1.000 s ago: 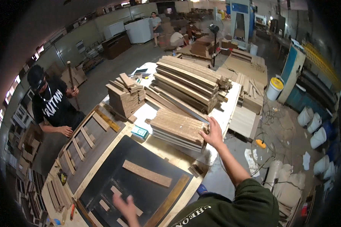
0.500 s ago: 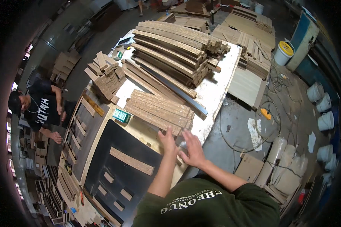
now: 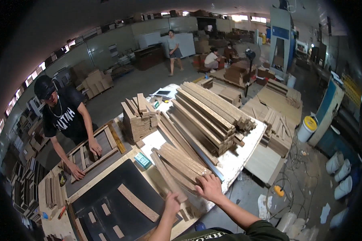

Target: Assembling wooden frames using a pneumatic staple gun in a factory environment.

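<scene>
A particleboard strip (image 3: 167,176) lies tilted at the left side of a small stack of strips (image 3: 182,160), angled away from it. My left hand (image 3: 172,203) is closed on this strip near its close end. With fingers spread, my right hand (image 3: 210,188) rests on the near ends of the stacked strips. Left of my hands is a black panel (image 3: 128,180) with one long strip (image 3: 137,203) and several short wood blocks (image 3: 105,209) lying on it. A green and white box (image 3: 142,160) stands between the panel and the stack.
Taller piles of strips (image 3: 207,116) and short pieces (image 3: 138,120) stand farther back on the white tabletop (image 3: 245,150). At left, a co-worker (image 3: 64,116) has both hands on a wooden frame (image 3: 94,154). Cables (image 3: 287,201) and buckets (image 3: 307,128) are on the floor at right.
My hands have moved apart. The left now holds one strip swung off the stack, while the right lies on the stack's ends. The view has tipped up, and the co-worker now leans over the frame.
</scene>
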`<action>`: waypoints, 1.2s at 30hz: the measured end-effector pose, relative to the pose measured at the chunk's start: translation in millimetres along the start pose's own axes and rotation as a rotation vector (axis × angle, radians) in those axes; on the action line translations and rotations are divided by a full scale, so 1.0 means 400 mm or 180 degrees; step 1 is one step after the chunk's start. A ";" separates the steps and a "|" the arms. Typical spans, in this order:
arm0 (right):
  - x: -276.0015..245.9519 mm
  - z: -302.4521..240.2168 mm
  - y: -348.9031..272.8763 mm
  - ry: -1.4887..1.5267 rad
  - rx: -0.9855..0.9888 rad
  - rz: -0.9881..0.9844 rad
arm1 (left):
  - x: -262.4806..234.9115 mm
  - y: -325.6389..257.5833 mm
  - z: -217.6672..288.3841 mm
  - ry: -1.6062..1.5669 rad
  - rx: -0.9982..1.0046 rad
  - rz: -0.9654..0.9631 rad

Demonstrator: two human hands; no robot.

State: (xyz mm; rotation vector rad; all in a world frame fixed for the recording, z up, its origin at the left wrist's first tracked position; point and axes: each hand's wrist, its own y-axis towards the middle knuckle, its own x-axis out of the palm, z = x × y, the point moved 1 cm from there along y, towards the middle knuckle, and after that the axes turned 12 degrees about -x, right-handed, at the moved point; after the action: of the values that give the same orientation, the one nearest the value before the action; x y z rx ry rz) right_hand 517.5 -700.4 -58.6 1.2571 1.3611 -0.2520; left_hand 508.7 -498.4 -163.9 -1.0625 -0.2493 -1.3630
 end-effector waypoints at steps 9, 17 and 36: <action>0.031 0.032 0.085 -0.0115 0.0017 -0.0481 | -0.151 -0.293 0.073 0.1220 0.0788 0.1282; 0.022 0.030 0.105 0.0055 0.0641 -0.0889 | -0.271 -0.502 0.106 0.0803 0.1096 0.1664; 0.231 -0.381 0.047 0.4173 0.1872 -0.1154 | -0.763 -0.885 0.317 0.2819 0.1849 0.3851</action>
State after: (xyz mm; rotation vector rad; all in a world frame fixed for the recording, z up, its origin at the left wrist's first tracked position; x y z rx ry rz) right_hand 470.5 -529.3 -82.9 1.7363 2.7948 -0.0395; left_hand 173.8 -149.2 -142.6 0.0439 0.5642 -0.4569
